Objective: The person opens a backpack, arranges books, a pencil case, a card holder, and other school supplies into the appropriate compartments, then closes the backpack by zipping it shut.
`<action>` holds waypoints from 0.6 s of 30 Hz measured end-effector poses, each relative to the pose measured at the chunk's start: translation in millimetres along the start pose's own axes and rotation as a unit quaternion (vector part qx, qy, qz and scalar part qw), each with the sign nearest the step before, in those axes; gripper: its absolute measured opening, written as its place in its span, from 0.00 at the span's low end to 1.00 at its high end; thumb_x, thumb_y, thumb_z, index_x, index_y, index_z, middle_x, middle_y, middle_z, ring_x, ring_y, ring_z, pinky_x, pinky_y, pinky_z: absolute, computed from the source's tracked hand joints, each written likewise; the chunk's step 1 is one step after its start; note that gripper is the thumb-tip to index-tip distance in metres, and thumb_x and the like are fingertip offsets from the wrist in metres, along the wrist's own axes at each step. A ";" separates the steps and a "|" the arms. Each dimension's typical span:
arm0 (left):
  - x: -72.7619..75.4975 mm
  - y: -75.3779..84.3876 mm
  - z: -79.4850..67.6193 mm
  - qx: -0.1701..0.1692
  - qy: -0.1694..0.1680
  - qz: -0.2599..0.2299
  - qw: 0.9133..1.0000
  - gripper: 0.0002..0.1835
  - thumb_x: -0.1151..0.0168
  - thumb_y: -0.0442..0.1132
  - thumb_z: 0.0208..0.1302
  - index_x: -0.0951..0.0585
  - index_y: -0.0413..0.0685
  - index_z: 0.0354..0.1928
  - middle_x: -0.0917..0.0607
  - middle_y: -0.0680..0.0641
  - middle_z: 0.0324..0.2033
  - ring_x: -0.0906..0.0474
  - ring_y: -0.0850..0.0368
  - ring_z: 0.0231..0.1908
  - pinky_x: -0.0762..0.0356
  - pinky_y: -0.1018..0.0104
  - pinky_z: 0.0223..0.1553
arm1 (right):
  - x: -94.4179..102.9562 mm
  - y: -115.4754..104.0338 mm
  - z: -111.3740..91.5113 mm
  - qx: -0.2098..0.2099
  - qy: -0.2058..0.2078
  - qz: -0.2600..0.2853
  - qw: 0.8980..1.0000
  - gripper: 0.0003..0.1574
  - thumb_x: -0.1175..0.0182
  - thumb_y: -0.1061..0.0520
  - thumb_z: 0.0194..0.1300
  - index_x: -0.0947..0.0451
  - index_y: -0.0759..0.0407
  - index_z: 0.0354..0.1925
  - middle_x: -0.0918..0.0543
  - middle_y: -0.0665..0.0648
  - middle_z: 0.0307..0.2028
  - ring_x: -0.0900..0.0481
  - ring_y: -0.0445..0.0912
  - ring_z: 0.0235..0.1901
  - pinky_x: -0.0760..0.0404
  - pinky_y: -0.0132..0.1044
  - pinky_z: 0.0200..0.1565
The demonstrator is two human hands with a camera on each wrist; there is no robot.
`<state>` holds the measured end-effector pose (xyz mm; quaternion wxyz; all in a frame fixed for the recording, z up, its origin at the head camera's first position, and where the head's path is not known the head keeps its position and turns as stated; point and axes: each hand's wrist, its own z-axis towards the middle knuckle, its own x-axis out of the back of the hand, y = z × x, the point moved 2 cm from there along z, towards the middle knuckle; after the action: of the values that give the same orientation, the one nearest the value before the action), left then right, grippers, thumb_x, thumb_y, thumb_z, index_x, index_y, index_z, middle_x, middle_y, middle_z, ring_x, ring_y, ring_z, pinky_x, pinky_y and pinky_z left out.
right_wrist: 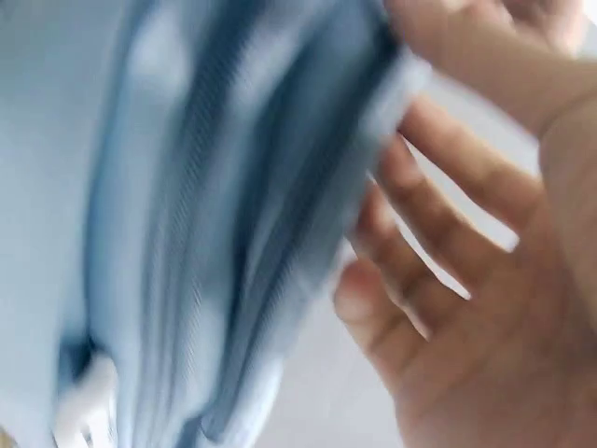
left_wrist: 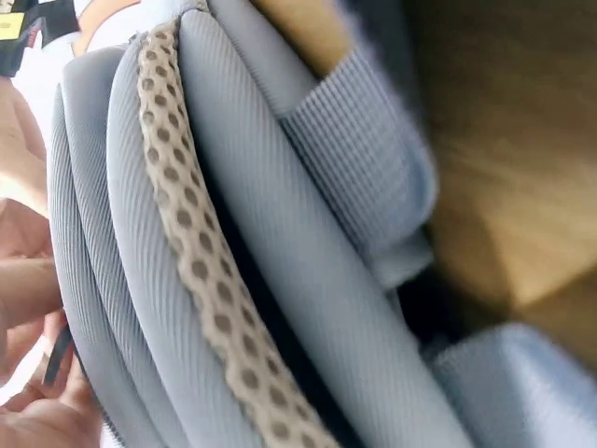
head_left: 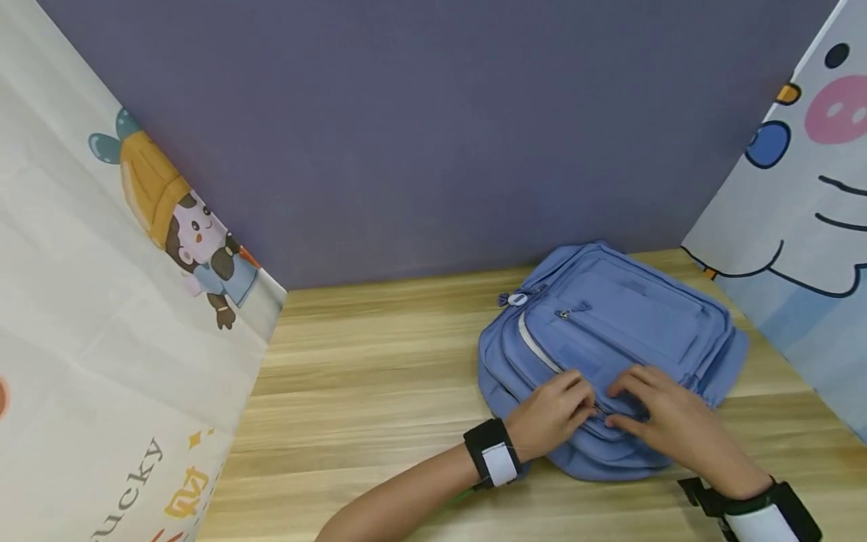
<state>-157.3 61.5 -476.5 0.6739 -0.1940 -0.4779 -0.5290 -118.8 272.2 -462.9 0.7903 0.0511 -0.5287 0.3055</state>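
Observation:
A blue backpack [head_left: 637,309] lies on its back on the wooden table, its front pockets facing up. My left hand [head_left: 550,414] pinches a small zipper pull [head_left: 599,410] at the lower edge of the front pocket. Just right of it, my right hand [head_left: 670,418] has its thumb and fingers apart and loosely bent, touching the fabric near the zipper. The right wrist view shows those fingers [right_wrist: 448,224] spread along the bag's edge. In the left wrist view the bag's padded side and mesh trim [left_wrist: 191,224] fill the middle.
Beneath the bag is a light wooden table [head_left: 366,376]. A dark grey panel [head_left: 420,150] stands behind it. Printed cartoon sheets flank it, a white one [head_left: 101,301] at left and a pig-faced one [head_left: 806,226] close to the bag's right side.

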 end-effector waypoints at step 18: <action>35.6 -34.1 -10.5 0.104 0.056 0.001 0.993 0.04 0.32 0.32 0.72 0.12 0.46 0.38 0.18 0.51 0.36 0.20 0.63 0.36 0.24 0.81 0.41 | -7.3 -15.0 -0.6 0.011 0.038 0.027 0.999 0.33 0.13 0.66 0.33 0.22 0.40 0.28 0.22 0.39 0.35 0.27 0.30 0.32 0.32 0.21 0.34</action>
<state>-183.9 22.2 -459.5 0.7164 -0.0934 -0.4918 -0.4860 -112.2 257.2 -465.8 0.8006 0.0341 -0.4960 0.3345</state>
